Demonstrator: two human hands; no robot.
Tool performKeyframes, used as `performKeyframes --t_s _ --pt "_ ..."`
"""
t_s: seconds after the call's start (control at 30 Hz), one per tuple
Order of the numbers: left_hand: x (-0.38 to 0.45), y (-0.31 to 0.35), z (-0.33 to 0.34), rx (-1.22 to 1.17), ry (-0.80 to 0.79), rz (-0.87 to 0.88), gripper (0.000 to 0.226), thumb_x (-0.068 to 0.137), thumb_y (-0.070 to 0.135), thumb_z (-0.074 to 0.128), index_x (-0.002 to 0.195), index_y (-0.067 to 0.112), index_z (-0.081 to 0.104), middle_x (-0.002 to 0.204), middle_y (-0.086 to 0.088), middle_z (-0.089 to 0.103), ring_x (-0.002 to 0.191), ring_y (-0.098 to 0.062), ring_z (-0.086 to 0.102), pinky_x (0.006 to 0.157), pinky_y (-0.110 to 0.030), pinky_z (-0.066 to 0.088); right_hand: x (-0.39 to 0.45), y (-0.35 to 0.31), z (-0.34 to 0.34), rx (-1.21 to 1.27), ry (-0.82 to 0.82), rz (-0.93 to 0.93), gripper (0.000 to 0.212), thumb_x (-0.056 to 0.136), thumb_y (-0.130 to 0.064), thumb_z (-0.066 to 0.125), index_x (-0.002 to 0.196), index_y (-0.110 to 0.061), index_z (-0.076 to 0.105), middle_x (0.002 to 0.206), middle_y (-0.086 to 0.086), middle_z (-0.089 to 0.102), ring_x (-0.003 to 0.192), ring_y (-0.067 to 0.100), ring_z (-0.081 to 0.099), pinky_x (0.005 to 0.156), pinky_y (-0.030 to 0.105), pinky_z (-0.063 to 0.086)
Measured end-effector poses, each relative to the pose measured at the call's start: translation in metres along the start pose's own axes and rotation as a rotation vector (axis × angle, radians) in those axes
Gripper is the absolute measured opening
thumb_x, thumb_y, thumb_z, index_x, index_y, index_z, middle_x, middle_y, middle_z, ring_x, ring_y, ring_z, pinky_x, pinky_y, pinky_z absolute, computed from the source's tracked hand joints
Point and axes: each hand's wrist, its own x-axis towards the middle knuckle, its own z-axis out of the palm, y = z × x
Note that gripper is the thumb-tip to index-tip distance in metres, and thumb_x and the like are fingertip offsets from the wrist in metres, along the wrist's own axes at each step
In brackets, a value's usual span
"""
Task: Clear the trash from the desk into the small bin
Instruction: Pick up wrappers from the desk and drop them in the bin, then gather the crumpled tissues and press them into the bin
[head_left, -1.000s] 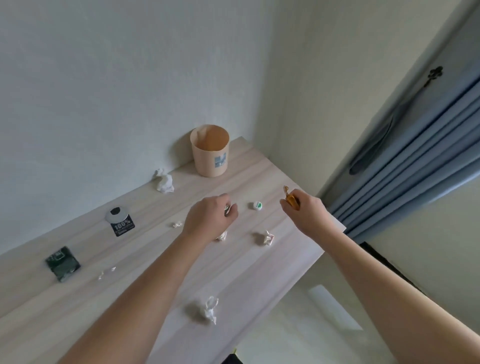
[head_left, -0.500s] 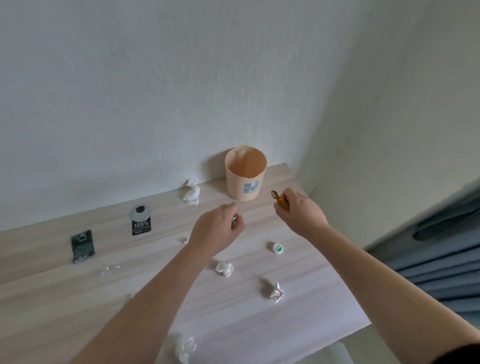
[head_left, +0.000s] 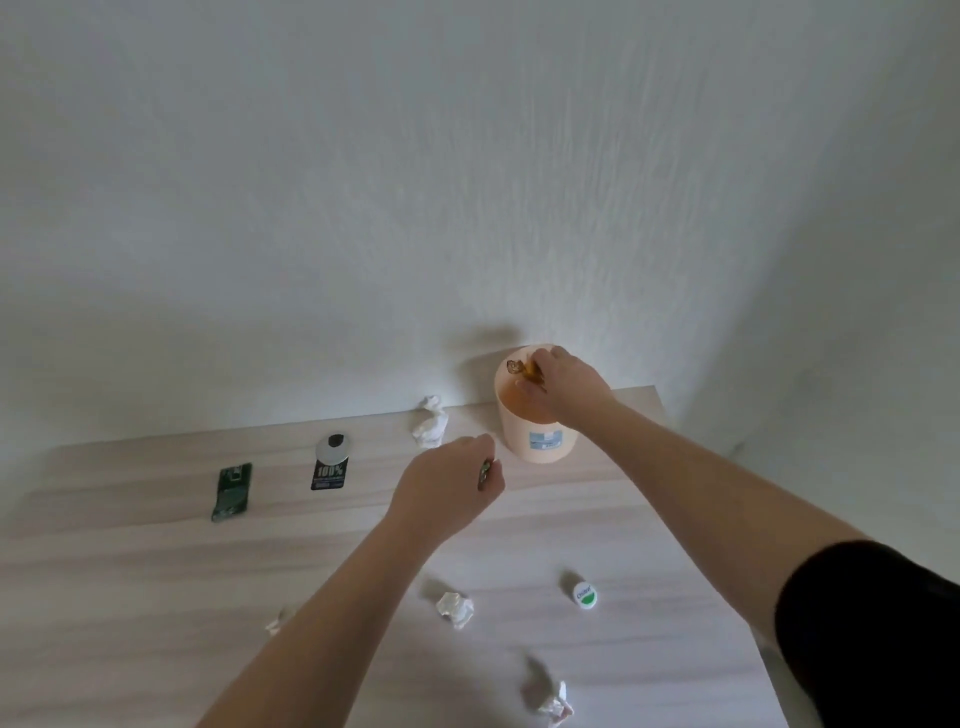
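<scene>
A small peach bin (head_left: 540, 441) stands at the back of the wooden desk (head_left: 649, 519), against the wall. My right hand (head_left: 569, 387) hovers over the bin's mouth, pinching an orange wrapper (head_left: 524, 370). To the left of the bin, above the desk, my left hand (head_left: 447, 488) is closed around a small dark scrap (head_left: 484, 474). Crumpled white paper lies by the wall (head_left: 430, 428), in the middle (head_left: 455, 609) and near the front (head_left: 553, 701). A white and green cap (head_left: 585, 595) rests to the right.
A black tag printed 100% (head_left: 330, 465) and a green wrapper (head_left: 232, 491) lie at the back left. A small white scrap (head_left: 274, 623) peeks from behind my left forearm. The white wall rises directly behind the desk, whose right edge runs below the bin.
My right hand has carried the orange wrapper from the desk's right side to above the bin. My left hand has moved toward the bin with its scrap. The view has turned toward the wall.
</scene>
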Motion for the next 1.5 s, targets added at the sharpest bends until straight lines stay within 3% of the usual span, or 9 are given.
performKeyframes --t_s 0.1,0.23,0.5,0.73,0.87,1.1,1.3,1.4,1.5 --pt "0.003 -0.006 0.001 0.027 0.008 -0.041 0.019 0.089 0.033 0.044 0.075 0.022 0.037 0.064 0.004 0.048 0.052 -0.018 0.043 0.050 -0.027 0.029 0.023 0.000 0.012 0.003 0.017 -0.044 0.039 0.095 -0.042 0.040 0.120 -0.013 0.050 0.105 0.012 0.055 0.093 0.029 0.057 0.078 0.040 0.050" --pt "0.007 -0.011 0.008 0.020 -0.016 -0.082 0.019 0.089 0.034 0.042 0.075 0.021 0.040 0.068 0.002 0.054 0.054 -0.019 0.048 0.051 -0.030 0.037 0.038 0.008 0.027 0.040 0.051 -0.064 0.032 0.093 -0.039 0.045 0.114 -0.015 0.052 0.104 0.011 0.057 0.091 0.029 0.058 0.072 0.033 0.042" --pt "0.039 -0.012 0.030 0.016 -0.012 -0.049 0.019 0.086 0.037 0.044 0.076 0.020 0.045 0.070 0.003 0.053 0.056 -0.018 0.049 0.051 -0.026 0.031 0.030 0.041 0.030 0.223 0.034 -0.024 0.041 0.085 -0.042 0.060 0.121 -0.026 0.051 0.118 0.002 0.060 0.107 0.025 0.054 0.092 0.039 0.041" --pt "0.125 0.003 0.037 -0.083 0.079 -0.002 0.018 0.089 0.032 0.048 0.093 0.016 0.055 0.084 -0.003 0.053 0.066 -0.017 0.046 0.057 -0.029 0.037 -0.011 0.062 0.013 0.322 0.212 -0.003 0.035 0.090 -0.031 0.056 0.124 -0.020 0.052 0.125 0.004 0.058 0.116 0.024 0.050 0.100 0.039 0.039" --pt "0.173 0.015 0.052 -0.106 0.034 0.043 0.017 0.093 0.026 0.045 0.103 0.014 0.053 0.098 -0.009 0.050 0.083 -0.027 0.051 0.071 -0.038 0.045 -0.042 0.080 0.011 0.277 0.290 -0.003 0.030 0.091 -0.029 0.056 0.119 -0.020 0.055 0.120 0.001 0.061 0.114 0.022 0.052 0.097 0.033 0.035" --pt "0.179 0.021 0.086 0.020 -0.096 0.117 0.039 0.093 0.026 0.048 0.132 0.021 0.045 0.125 -0.011 0.052 0.112 -0.032 0.048 0.094 -0.044 0.043 -0.079 0.103 0.015 0.272 0.283 0.026 0.035 0.089 -0.039 0.046 0.119 -0.024 0.052 0.119 0.000 0.061 0.112 0.021 0.053 0.098 0.044 0.044" --pt "0.171 0.012 0.077 -0.017 0.014 0.139 0.039 0.093 0.036 0.045 0.131 0.029 0.042 0.127 -0.005 0.053 0.115 -0.027 0.049 0.098 -0.045 0.042 -0.096 0.101 0.029 0.295 0.261 0.059 0.031 0.091 -0.029 0.052 0.120 -0.020 0.055 0.117 0.003 0.062 0.109 0.022 0.054 0.094 0.043 0.046" --pt "0.157 0.009 0.065 -0.050 0.079 0.149 0.036 0.093 0.034 0.046 0.128 0.029 0.045 0.119 -0.004 0.056 0.110 -0.026 0.051 0.094 -0.041 0.040 -0.102 0.090 0.038 0.265 0.257 0.034 0.027 0.090 -0.027 0.056 0.116 -0.019 0.058 0.105 0.003 0.063 0.095 0.018 0.056 0.082 0.031 0.044" --pt "0.129 0.005 0.053 -0.068 0.153 0.137 0.034 0.091 0.030 0.049 0.124 0.023 0.050 0.114 -0.007 0.057 0.104 -0.029 0.053 0.092 -0.041 0.041 -0.110 0.079 0.046 0.295 0.193 0.012 0.025 0.090 -0.028 0.057 0.113 -0.017 0.060 0.095 0.003 0.060 0.082 0.014 0.051 0.077 0.033 0.048"
